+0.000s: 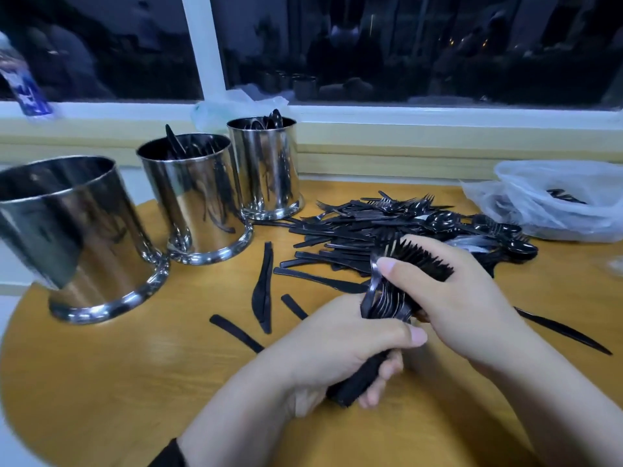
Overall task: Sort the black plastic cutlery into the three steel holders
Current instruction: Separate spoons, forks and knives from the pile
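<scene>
cutlery (387, 227): black | holders (199, 197): mirror steel | table (135, 382): yellow-brown woodgrain

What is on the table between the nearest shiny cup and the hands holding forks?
Head view: loose black knives lie on the wooden table there.

Three steel holders (188, 197), two plastic bags (559, 203)

Warm wooden tabletop (135, 372) with a rounded near-left edge, pushed up against a pale ledge (438, 153). Above that runs a wide window (421, 45) with a white frame post (202, 45), and it's dark outside, just a few faint lights showing. The glass reflects dim shapes. Indoor lighting gives the wood a soft sheen.
</scene>
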